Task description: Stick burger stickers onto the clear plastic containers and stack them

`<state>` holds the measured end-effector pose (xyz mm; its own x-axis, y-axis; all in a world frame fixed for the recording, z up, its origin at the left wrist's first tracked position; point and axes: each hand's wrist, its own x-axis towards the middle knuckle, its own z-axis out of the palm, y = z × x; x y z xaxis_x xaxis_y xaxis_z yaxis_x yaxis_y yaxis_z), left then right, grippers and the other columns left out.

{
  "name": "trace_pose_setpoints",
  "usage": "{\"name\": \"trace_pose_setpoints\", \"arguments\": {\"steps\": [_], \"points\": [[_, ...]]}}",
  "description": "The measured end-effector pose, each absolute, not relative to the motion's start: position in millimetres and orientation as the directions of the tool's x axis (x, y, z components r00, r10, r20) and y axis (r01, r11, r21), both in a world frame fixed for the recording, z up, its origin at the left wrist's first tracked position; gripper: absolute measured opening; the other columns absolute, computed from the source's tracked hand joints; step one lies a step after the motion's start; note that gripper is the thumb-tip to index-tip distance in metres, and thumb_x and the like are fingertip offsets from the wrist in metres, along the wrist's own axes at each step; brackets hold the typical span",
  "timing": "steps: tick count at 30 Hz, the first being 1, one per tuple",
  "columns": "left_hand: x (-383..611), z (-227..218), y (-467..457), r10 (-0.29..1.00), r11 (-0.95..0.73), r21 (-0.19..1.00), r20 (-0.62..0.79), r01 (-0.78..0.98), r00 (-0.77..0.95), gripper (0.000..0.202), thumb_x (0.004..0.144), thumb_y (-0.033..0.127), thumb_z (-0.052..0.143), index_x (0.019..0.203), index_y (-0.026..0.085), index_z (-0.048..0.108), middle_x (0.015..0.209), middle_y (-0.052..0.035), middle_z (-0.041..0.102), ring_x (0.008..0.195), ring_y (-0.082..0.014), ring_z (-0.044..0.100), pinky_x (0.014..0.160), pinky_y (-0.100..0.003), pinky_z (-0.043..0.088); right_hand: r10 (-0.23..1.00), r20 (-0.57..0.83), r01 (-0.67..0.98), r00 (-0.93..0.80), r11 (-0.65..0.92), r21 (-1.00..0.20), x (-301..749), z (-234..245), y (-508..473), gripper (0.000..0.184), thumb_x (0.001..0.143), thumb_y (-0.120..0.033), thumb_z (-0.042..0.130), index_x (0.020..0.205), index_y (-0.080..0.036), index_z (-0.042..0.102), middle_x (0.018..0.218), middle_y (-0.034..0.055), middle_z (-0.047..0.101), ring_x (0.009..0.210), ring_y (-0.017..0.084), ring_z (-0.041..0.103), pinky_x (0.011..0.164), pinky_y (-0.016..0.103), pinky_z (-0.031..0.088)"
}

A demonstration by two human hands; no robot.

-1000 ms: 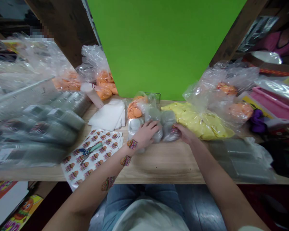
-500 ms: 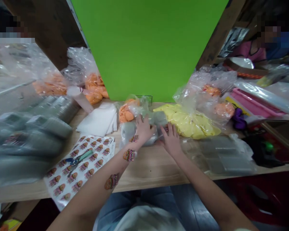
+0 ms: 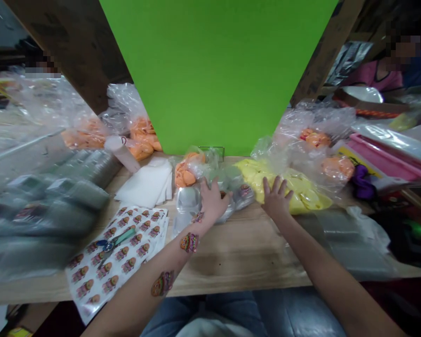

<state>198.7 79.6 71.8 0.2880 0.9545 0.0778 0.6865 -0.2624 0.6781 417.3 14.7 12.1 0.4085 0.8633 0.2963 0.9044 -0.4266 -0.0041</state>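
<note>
- The hands are moving apart: the right hand (image 3: pixel 276 199) is lifting off the clear packets (image 3: pixel 243 196) and spreading open on the bag of yellow dough (image 3: pixel 301 196), leaving a gap of bare wood between the two hands.
- The left hand (image 3: pixel 213 201) is staying on its own at the packets, its fingers curling over them; I can't tell if it's actually gripping.
- That leaves the clear packets lying just right of the left hand, now touched by that hand alone.
- A clear plastic tub (image 3: pixel 187 206) is standing just beside the left hand, on the side away from the right hand.
- Beyond the left hand, a bag of orange dough (image 3: pixel 184 175) is sitting against the packets.
- Toward the person from the left hand, a sticker sheet (image 3: pixel 115 264) is lying with blue-handled scissors (image 3: pixel 114 241) on top.
- Beyond the right hand, more bagged orange dough (image 3: pixel 315 139) is piling up.
</note>
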Motion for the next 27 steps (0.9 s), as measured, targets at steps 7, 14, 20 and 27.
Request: {"name": "trace_pose_setpoints", "arguments": {"steps": [7, 14, 20, 27], "points": [[217.9, 69.8, 74.5, 0.947, -0.232, 0.732, 0.021, 0.640, 0.319, 0.073, 0.075, 0.038, 0.056, 0.136, 0.012, 0.028, 0.147, -0.0221, 0.008, 0.137, -0.0381, 0.006, 0.109, -0.050, 0.017, 0.847, 0.312, 0.875, 0.430, -0.476, 0.088, 446.7, 7.1, 53.8, 0.080, 0.075, -0.031, 0.060, 0.142, -0.020, 0.019, 0.148, 0.0246, 0.010, 0.134, 0.043, 0.011, 0.094, 0.064, 0.025], [207.1, 80.4, 62.8, 0.923, -0.193, 0.843, -0.018, 0.502, 0.384, 0.085, 0.071, 0.060, 0.057, 0.139, 0.023, 0.023, 0.151, -0.0156, -0.002, 0.138, -0.0372, 0.001, 0.110, -0.053, 0.016, 0.861, 0.201, 0.884, 0.468, -0.457, -0.100, 463.0, 36.6, 68.7, 0.067, 0.075, -0.032, 0.056, 0.136, -0.015, 0.035, 0.143, 0.0243, 0.025, 0.129, 0.044, 0.024, 0.094, 0.062, 0.026], [203.6, 61.1, 37.9, 0.903, 0.042, 0.886, -0.232, 0.462, 0.362, 0.114, 0.059, 0.050, 0.072, 0.141, 0.015, 0.001, 0.148, -0.0220, 0.004, 0.139, -0.0343, 0.004, 0.112, -0.047, 0.018, 0.837, 0.202, 0.768, 0.509, -0.336, -0.545, 445.0, 45.8, 38.7, 0.046, 0.080, -0.044, 0.045, 0.116, -0.017, 0.056, 0.104, 0.0130, 0.063, 0.089, 0.024, 0.060, 0.081, 0.041, 0.047], [185.9, 76.9, 31.8, 0.893, -0.100, 0.914, -0.091, 0.392, 0.440, 0.101, 0.063, 0.048, 0.071, 0.140, 0.016, 0.013, 0.145, -0.0183, 0.022, 0.136, -0.0312, 0.020, 0.109, -0.047, 0.024, 0.811, 0.259, 0.783, 0.525, -0.342, -0.519, 407.0, 46.8, -45.5, 0.048, 0.083, -0.045, 0.041, 0.121, -0.016, 0.050, 0.110, 0.0132, 0.061, 0.090, 0.024, 0.060, 0.077, 0.039, 0.049]]}}
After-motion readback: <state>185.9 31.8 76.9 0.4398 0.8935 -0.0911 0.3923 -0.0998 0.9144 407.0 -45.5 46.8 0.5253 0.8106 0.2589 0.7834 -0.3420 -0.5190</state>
